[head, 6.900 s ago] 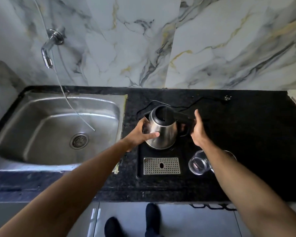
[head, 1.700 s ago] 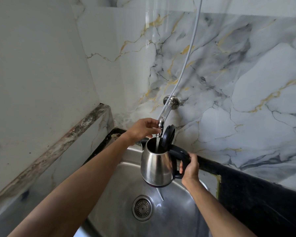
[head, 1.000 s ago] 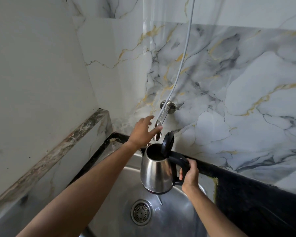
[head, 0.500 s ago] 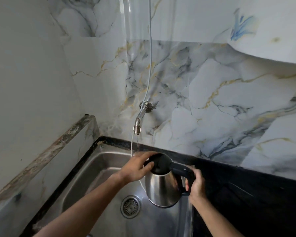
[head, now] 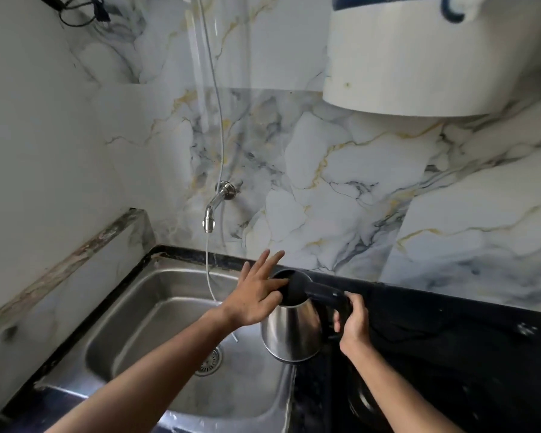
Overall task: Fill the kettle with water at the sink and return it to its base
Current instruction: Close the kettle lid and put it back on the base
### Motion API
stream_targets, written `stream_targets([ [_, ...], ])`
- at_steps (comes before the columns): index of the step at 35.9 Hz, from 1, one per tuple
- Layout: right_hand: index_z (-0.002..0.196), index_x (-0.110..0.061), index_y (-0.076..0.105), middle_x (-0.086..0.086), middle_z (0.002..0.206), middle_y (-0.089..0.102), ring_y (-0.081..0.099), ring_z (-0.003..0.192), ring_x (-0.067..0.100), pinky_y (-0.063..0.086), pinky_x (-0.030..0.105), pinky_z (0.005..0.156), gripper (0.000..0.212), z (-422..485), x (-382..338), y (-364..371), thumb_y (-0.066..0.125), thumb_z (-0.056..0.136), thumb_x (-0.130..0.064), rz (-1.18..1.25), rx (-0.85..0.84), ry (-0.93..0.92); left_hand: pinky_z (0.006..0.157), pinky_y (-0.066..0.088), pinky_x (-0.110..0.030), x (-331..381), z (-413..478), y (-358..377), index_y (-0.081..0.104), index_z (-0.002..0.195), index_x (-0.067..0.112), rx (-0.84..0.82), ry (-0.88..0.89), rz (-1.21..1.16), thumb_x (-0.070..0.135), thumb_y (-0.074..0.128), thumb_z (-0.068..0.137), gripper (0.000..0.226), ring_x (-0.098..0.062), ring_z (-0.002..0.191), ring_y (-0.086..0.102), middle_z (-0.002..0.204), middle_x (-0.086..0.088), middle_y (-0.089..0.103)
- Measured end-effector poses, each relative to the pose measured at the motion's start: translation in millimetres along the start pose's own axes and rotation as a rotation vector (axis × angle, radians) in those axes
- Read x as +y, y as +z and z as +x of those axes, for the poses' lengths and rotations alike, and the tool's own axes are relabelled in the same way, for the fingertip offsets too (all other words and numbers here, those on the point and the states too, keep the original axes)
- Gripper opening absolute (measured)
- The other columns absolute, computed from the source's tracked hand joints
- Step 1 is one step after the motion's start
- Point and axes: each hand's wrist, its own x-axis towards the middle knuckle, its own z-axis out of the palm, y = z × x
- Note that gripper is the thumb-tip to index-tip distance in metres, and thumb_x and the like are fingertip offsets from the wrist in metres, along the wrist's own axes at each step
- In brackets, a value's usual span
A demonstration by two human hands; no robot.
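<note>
The steel kettle (head: 292,332) hangs in the air over the right rim of the steel sink (head: 156,310), its black lid down. My right hand (head: 352,323) grips its black handle. My left hand (head: 256,292) lies flat on the lid with the fingers spread, palm pressing the left side of the lid. The wall tap (head: 213,207) is up and to the left, well apart from the kettle. I cannot see the kettle's base for certain; something dark and round shows at the bottom right on the counter.
A black stone counter (head: 450,339) runs right of the sink. A thin white hose (head: 211,135) hangs down the marble wall into the sink. A white wall-mounted appliance (head: 419,57) sits high on the right. The drain (head: 210,362) lies in the sink floor.
The kettle has moved right, from under the tap to the sink's right rim. My left hand left the tap and came down on the lid, which is now closed.
</note>
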Motion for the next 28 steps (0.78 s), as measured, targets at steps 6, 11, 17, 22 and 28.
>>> stream_targets([
  [6, 0.051, -0.014, 0.053, 0.004, 0.037, 0.041, 0.028, 0.029, 0.017, 0.018, 0.022, 0.032, 0.034, -0.5, -15.6, -40.1, 0.056, 0.066, -0.045, 0.048, -0.011, 0.017, 0.119, 0.016, -0.03, 28.7, -6.3, 25.8, 0.05, 0.141, 0.025, 0.168, -0.157, -0.515, 0.021, 0.044, 0.097, 0.045, -0.009, 0.15, 0.01, 0.163, 0.001, 0.019],
  [11, 0.049, -0.018, 0.053, 0.003, 0.037, 0.041, 0.028, 0.03, 0.016, 0.019, 0.022, 0.032, 0.034, -2.4, -30.5, -112.0, 0.053, 0.069, -0.046, 0.05, 0.009, 0.004, 0.093, 0.047, -0.048, 76.5, -15.4, 71.6, 0.056, 0.134, 0.027, 0.044, -0.674, -1.206, 0.069, 0.026, 0.095, 0.065, -0.024, 0.128, 0.052, 0.142, 0.0, 0.053],
  [17, 0.049, -0.017, 0.055, 0.002, 0.037, 0.043, 0.031, 0.03, 0.015, 0.02, 0.023, 0.032, 0.032, -6.0, -34.9, -157.9, 0.049, 0.071, -0.039, 0.051, 0.018, 0.037, 0.09, 0.053, -0.052, 105.2, -19.3, 102.9, 0.062, 0.13, 0.02, -0.005, -0.722, -1.378, 0.085, 0.013, 0.082, 0.094, -0.029, 0.123, 0.056, 0.136, -0.008, 0.059],
  [22, 0.057, -0.011, 0.05, 0.0, 0.036, 0.043, 0.03, 0.03, 0.014, 0.019, 0.023, 0.033, 0.034, -5.7, -29.7, -188.2, 0.041, 0.081, -0.033, 0.038, 0.067, 0.091, 0.096, 0.049, -0.057, 125.0, -17.9, 123.2, 0.066, 0.125, 0.02, -0.049, -0.753, -1.429, 0.09, 0.012, 0.074, 0.102, -0.034, 0.123, 0.056, 0.132, -0.01, 0.063],
  [28, 0.056, -0.012, 0.049, -0.001, 0.037, 0.044, 0.033, 0.03, 0.012, 0.021, 0.022, 0.033, 0.033, -5.2, -21.2, -202.1, 0.041, 0.082, -0.03, 0.058, 0.096, 0.144, 0.102, 0.044, -0.06, 130.0, -16.0, 141.3, 0.062, 0.13, 0.017, -0.029, -0.803, -1.46, 0.085, 0.007, 0.08, 0.101, -0.036, 0.132, 0.047, 0.14, -0.016, 0.056],
])
